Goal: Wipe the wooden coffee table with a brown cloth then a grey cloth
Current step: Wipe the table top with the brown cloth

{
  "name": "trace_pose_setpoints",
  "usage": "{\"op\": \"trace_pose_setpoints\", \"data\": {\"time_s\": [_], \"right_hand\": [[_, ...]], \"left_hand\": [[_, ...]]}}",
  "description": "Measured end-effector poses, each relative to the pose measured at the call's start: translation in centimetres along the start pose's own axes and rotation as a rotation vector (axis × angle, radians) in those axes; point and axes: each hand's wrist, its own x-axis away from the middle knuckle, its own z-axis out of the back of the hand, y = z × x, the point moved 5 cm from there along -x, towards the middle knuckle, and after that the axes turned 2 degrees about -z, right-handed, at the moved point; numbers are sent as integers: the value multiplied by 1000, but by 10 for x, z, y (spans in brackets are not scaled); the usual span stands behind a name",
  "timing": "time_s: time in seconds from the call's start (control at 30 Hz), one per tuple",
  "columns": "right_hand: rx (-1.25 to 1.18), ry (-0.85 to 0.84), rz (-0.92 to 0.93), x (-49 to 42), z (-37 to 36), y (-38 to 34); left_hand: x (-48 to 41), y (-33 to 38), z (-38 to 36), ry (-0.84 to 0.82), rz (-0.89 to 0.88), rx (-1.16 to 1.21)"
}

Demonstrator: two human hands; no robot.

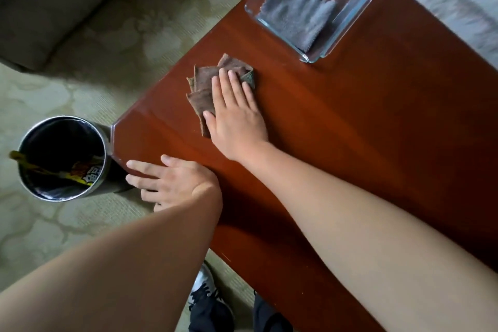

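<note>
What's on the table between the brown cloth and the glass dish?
Nothing. In the head view, only bare wood of the table shows between the brown cloth and the glass dish holding the grey cloth.

Glossy red-brown worktop (363, 143), angled across the view. A crumpled brown cloth (203, 86) lies near its left edge. A glass dish (353, 16) sits farther back.

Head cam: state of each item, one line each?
brown cloth: folded, flat on table, under right hand.
grey cloth: lying in dish, untouched.
dish: upright on table, holds grey cloth.
right hand: flat, fingers straight, pressing brown cloth.
left hand: open, resting on table corner.
bin: upright beside table corner, lidless, wrappers inside.
</note>
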Motion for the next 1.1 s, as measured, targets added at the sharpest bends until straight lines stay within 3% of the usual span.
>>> {"op": "trace_pose_setpoints", "data": {"time_s": [0.07, 0.2, 0.37, 0.5, 0.87, 1.1], "right_hand": [[3, -4, 32, 1, 0, 4], [14, 7, 16, 34, -3, 52], [51, -14, -365, 121, -5, 137], [41, -31, -525, 134, -6, 136], [-55, 41, -380, -57, 13, 36], [27, -44, 197, -102, 16, 8]], "left_hand": [[-2, -9, -4, 107, -5, -5], [2, -15, -2, 86, 4, -13], [3, -15, -1, 67, 33, 8], [4, -17, -3, 75, 58, 10], [3, -19, -4, 95, 46, 36], [4, -19, -5, 80, 52, 43]]}}
